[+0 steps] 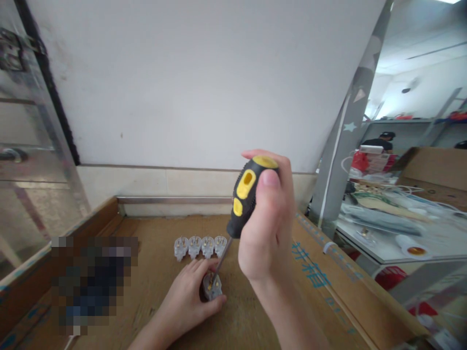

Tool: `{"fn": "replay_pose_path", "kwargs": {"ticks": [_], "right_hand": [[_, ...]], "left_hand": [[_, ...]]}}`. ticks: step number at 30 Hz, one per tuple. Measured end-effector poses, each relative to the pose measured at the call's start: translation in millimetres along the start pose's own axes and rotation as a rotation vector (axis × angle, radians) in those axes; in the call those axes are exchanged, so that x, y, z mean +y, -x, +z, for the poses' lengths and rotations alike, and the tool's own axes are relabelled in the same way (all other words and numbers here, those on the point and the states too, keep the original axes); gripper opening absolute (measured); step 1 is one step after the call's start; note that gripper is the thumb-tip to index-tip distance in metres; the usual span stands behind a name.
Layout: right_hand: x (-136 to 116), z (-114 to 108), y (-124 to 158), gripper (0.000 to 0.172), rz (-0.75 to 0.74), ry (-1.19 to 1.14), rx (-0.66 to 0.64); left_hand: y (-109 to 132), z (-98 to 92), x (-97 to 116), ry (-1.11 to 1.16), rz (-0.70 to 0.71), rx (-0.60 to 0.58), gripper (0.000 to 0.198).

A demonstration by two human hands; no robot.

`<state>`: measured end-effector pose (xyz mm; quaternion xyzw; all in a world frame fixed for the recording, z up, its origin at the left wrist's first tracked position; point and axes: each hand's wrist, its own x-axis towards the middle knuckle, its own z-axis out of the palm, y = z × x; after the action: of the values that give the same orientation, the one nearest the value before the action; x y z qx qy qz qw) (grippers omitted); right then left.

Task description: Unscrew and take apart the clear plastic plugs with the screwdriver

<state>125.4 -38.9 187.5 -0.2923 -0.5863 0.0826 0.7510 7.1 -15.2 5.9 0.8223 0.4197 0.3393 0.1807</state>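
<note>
A black and yellow screwdriver [243,197] is wrapped in the fingers of my right hand [272,218], tilted with its handle up and to the right. Its metal shaft runs down to a clear plug [212,286] with brass parts inside, and the tip meets it or comes very close. My left hand [189,294] grips this plug against the brown work surface, thumb on the near side and fingers on the far side. Just beyond it, several similar clear plugs [194,247] stand in a row.
Cardboard with blue writing [312,265] lines the right side of the work surface. A blurred-out dark item [97,287] lies at the left. To the right, a white table [368,243] carries cables and bags; a person [381,142] is farther back.
</note>
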Motion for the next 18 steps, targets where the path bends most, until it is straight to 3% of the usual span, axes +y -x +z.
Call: {"fn": "replay_pose_path", "kwargs": {"ticks": [7, 13, 18], "right_hand": [[7, -12, -25, 0.019, 0.174, -0.197, -0.377], [1, -5, -29, 0.021, -0.106, 0.104, -0.285], [2, 1, -29, 0.017, 0.113, -0.253, -0.45]], "left_hand": [[1, -1.7, 1, -0.021, -0.026, -0.026, 0.046], [0, -1.1, 1, -0.043, -0.032, -0.041, 0.042], [1, -3.3, 3, -0.097, 0.019, -0.018, 0.045]]}}
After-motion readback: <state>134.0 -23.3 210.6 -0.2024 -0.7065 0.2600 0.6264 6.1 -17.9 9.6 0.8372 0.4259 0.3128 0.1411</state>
